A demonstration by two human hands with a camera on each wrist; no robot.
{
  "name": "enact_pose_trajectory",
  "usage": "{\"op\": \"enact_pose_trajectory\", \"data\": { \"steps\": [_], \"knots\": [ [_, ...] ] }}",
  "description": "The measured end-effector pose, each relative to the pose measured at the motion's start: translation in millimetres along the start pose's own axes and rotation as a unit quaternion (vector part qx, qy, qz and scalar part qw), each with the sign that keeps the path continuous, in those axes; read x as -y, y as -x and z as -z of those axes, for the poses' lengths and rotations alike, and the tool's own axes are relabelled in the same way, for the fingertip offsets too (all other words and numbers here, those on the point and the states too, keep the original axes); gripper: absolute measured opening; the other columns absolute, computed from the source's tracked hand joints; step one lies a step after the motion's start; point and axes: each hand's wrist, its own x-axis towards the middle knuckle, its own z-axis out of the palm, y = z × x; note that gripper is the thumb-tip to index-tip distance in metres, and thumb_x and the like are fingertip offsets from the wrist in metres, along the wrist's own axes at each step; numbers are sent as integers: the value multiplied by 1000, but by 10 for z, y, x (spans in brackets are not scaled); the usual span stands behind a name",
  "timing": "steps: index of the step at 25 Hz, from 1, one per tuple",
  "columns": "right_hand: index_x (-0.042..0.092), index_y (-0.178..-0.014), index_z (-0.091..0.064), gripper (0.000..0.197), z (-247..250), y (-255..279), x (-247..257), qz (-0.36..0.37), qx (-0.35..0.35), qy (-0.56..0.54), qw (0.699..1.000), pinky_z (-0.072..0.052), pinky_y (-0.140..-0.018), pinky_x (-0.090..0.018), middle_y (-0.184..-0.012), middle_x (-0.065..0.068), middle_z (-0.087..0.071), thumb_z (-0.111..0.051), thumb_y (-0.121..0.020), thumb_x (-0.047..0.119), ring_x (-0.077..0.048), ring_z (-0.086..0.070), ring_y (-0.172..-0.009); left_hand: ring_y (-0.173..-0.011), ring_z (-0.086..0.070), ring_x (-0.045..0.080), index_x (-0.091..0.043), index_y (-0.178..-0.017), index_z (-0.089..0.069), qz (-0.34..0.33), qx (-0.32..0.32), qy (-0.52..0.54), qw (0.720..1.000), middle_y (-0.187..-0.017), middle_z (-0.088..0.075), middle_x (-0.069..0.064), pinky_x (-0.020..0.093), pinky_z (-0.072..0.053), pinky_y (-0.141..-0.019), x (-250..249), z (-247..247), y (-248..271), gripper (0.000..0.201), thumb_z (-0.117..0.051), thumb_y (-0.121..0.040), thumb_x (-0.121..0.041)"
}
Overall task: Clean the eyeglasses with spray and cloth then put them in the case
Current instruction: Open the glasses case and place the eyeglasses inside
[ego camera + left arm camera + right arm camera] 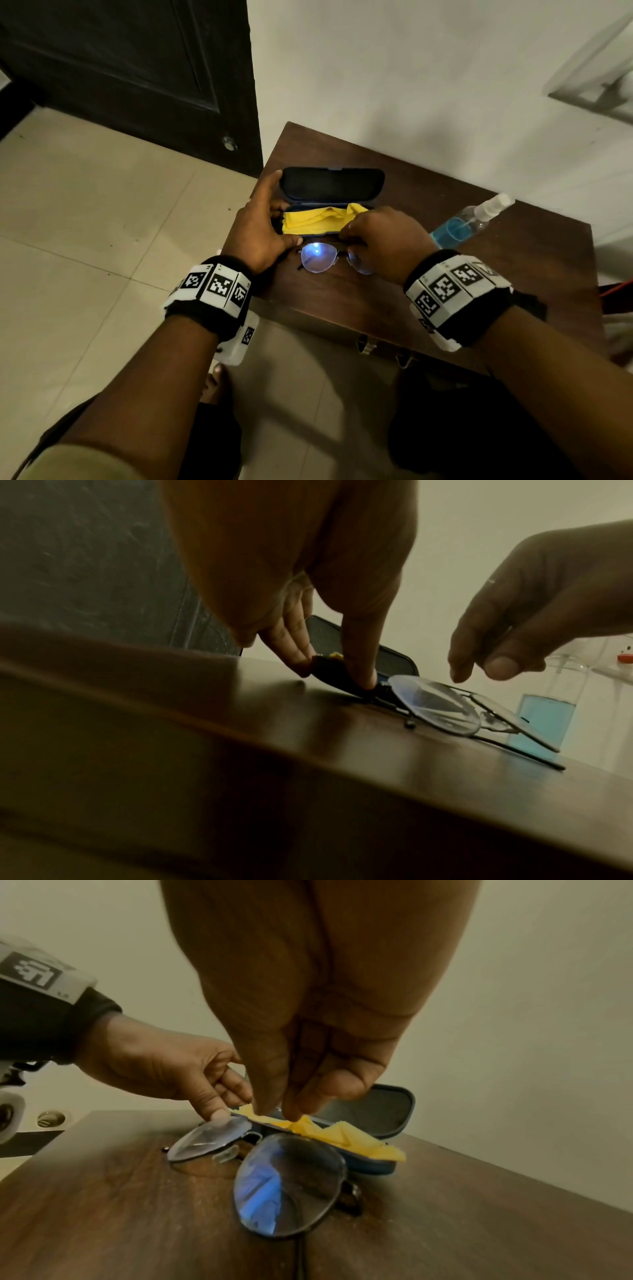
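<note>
A dark blue glasses case (330, 186) lies open on the small brown table (462, 294), with a crumpled yellow cloth (313, 221) in its lower half. My left hand (281, 212) grips the case's left end, thumb on the front rim and fingers round the far side. Thin-framed eyeglasses (320, 258) lie on the table just in front of the case, lenses (291, 1183) up. My right hand (277, 1114) reaches down over the glasses. Its fingertips touch the cloth (342, 1137) at the case's front rim, and the thumb stays clear of it.
A clear spray bottle (467, 221) with blue liquid lies on the table to the right of the case. The table stands against a white wall (411, 68). A dark door (120, 68) and tiled floor (85, 222) are to the left.
</note>
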Motion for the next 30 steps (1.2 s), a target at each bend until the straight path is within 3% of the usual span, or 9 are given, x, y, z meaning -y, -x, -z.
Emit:
{"op": "enact_pose_trajectory", "data": {
  "steps": [4,7,10,14,17,20,24,27,30],
  "knots": [
    [28,-112,-66,28,-58,-73,36,17,18,-5,1000,-42,-73,-27,-109,3,-65,-57,-87,23,-21,-59,-101,-101,-59,9,-26,-148,-21,0,-2,-13,1000,-108,-59,-5,19,-44,-85,-5,-7,-4,109,-84,-63,-3],
    [24,-109,-65,22,-106,-103,72,9,36,3,999,-35,-71,-25,-105,0,-64,-56,-89,22,-21,-58,-101,-101,-60,11,-26,-150,-19,-1,1,-14,1000,-109,-62,-2,23,-47,-87,17,-4,-25,112,-85,-62,-3],
    [22,-104,-65,20,-67,-82,87,0,68,-24,997,-38,-72,-25,-92,2,-59,-63,-84,18,-21,-59,-98,-101,-61,12,-27,-150,-19,-3,4,-8,1000,-107,-61,-3,25,-49,-88,33,2,-30,113,-85,-61,-3],
    [22,-91,-70,18,293,-106,13,0,55,-98,994,-55,-78,-34,-82,3,-67,-69,-79,8,-17,-66,-81,-103,-57,8,-31,-151,-12,4,8,-16,1000,-115,-62,-2,18,-41,-82,66,-12,-58,117,-85,-62,-8],
    [15,-93,-72,19,527,-242,-52,9,-9,-88,996,-52,-79,-31,-81,0,-68,-67,-79,3,-20,-66,-83,-103,-54,4,-30,-151,-7,2,7,-27,1000,-125,-59,0,4,-37,-77,97,-23,-74,121,-85,-62,-6],
    [16,-91,-73,20,556,-445,-48,25,-19,-48,998,-51,-78,-31,-87,-4,-72,-64,-79,3,-22,-66,-84,-105,-51,3,-29,-152,-5,-10,6,-38,999,-140,-49,4,-7,-34,-70,111,-26,-90,122,-84,-62,-5],
    [24,-85,-72,21,391,-679,-39,11,6,-14,1000,-47,-74,-26,-84,-1,-69,-67,-77,5,-24,-65,-84,-107,-51,2,-33,-151,-4,-8,12,-42,999,-145,-44,4,-5,-34,-71,136,-20,-110,122,-85,-63,-8],
    [30,-79,-67,24,277,-733,-34,-5,21,-28,999,-54,-81,-36,-82,-1,-67,-67,-74,6,-25,-66,-83,-107,-52,2,-35,-150,-3,-9,18,-44,999,-147,-42,2,-4,-34,-74,146,-30,-114,123,-85,-63,-8],
    [25,-89,-73,24,231,-737,-29,-11,18,-34,999,-52,-82,-34,-88,-2,-70,-65,-76,6,-26,-65,-85,-113,-54,9,-38,-149,-4,-7,16,-49,999,-142,-48,1,15,-42,-90,132,-27,-98,121,-85,-63,-10]
  ]
}}
